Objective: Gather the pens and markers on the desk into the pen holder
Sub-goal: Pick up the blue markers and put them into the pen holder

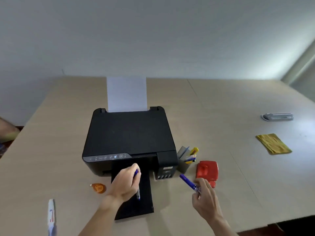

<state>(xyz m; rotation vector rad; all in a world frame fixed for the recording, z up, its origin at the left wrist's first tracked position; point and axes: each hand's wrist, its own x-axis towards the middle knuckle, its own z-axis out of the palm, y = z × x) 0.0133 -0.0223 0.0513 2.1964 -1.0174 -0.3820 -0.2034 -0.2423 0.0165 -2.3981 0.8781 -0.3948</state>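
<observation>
A grey pen holder (182, 166) stands just right of the black printer, with several pens and a yellow marker (194, 151) leaning out of it. My left hand (125, 183) is closed around a blue and clear pen (137, 189) above the printer's output tray. My right hand (204, 197) grips a blue pen (188, 182) by its lower end; its capped tip points up-left toward the holder, a short way below it. A white marker (51, 217) lies alone at the desk's near left.
The black printer (129, 133) with a paper sheet fills the desk's middle; its output tray (134, 201) reaches toward me. An orange correction tape (98, 187) lies left of the tray. A red hole punch (207, 172) sits right of the holder. Yellow cloth (273, 143) and a grey stapler-like object (277, 116) lie far right.
</observation>
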